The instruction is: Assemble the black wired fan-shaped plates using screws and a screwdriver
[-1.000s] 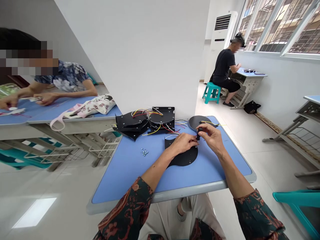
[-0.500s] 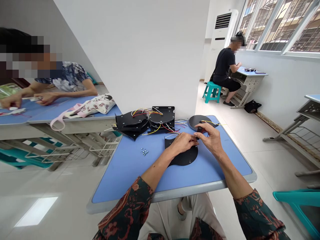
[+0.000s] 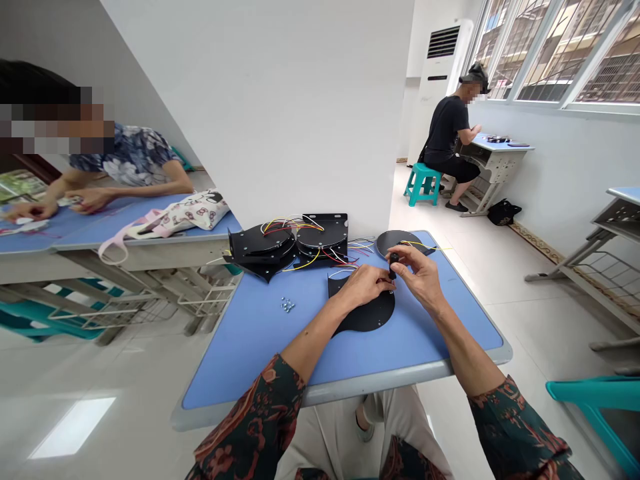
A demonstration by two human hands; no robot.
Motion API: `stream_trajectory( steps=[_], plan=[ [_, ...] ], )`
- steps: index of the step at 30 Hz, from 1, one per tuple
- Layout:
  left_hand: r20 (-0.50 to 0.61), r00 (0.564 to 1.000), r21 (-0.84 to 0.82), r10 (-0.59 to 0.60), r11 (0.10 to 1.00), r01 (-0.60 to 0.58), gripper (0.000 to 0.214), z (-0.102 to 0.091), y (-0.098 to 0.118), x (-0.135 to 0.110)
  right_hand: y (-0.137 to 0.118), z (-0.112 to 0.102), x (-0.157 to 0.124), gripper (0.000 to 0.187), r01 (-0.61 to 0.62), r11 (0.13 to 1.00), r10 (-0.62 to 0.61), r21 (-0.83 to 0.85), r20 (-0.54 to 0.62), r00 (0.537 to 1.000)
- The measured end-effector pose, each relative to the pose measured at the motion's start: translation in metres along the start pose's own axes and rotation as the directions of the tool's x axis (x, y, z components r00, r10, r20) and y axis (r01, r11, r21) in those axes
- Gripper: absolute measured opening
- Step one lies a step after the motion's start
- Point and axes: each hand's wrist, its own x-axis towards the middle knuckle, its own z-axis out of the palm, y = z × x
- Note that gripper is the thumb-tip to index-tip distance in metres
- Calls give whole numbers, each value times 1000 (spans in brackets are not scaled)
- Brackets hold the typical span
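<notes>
In my right hand (image 3: pixel 419 272) a small screwdriver (image 3: pixel 394 265) with a black handle stands upright, thumb and fingers closed round it. Its lower end points at the edge of a black rounded metal plate (image 3: pixel 367 317) lying on the blue desk. My left hand (image 3: pixel 369 283) lies over that plate, fingertips drawn together beside the screwdriver's lower end. Whatever those fingertips pinch is hidden. Left of the plate is a little heap of small silver screws (image 3: pixel 287 305).
Two black wired metal assemblies (image 3: pixel 263 243) (image 3: pixel 323 233) stand at the desk's back left. A black disc (image 3: pixel 400 241) with a yellow wire lies at the back right. A white wall (image 3: pixel 280 107) rises behind the blue desk (image 3: pixel 260 353). One person (image 3: pixel 145 157) sits at left, another (image 3: pixel 450 127) farther off.
The screwdriver in my right hand has turned from tilted to more upright, with its handle now showing above the fingers. My left hand stays in nearly the same place on the plate.
</notes>
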Motion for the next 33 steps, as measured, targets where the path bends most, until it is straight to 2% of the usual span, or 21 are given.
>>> stream_trajectory(
  steps=[3, 5, 10, 14, 20, 22, 25, 29, 33],
  plan=[
    [-17, 1000, 24, -8, 1000, 8, 15, 0, 3, -1, 0, 0, 1, 24, 53, 992, -57, -118, -27, 998],
    [-14, 1000, 19, -4, 1000, 4, 14, 0, 3, -1, 1, -2, 2, 21, 49, 991, -52, -124, -19, 998],
    [22, 1000, 2, -8, 1000, 8, 14, 0, 1, -1, 3, -7, 1, 23, -59, 997, 58, 45, 24, 998],
    [34, 999, 45, -12, 999, 10, 18, -2, 3, -1, 1, -5, 0, 31, -62, 991, 55, 114, 67, 996],
    [11, 1000, 89, -14, 996, 13, 19, 0, 4, -1, -4, -2, 2, 27, 90, 983, -90, -159, 7, 996],
    [3, 1000, 105, -14, 994, 13, 18, 1, 4, -1, -3, -3, 2, 24, 108, 974, -114, -198, -17, 993],
    [-5, 1000, 111, -11, 994, 12, 20, 1, 4, -1, 0, -3, 1, 23, 70, 990, -73, -121, -25, 997],
    [6, 1000, 60, -5, 998, 5, 19, 0, 2, -1, 3, -3, -1, 28, 6, 1000, -7, 31, 20, 1000],
    [8, 1000, 45, -7, 999, 6, 20, 0, 2, 0, -2, -3, -1, 31, 9, 999, -11, 32, 61, 998]
  ],
)
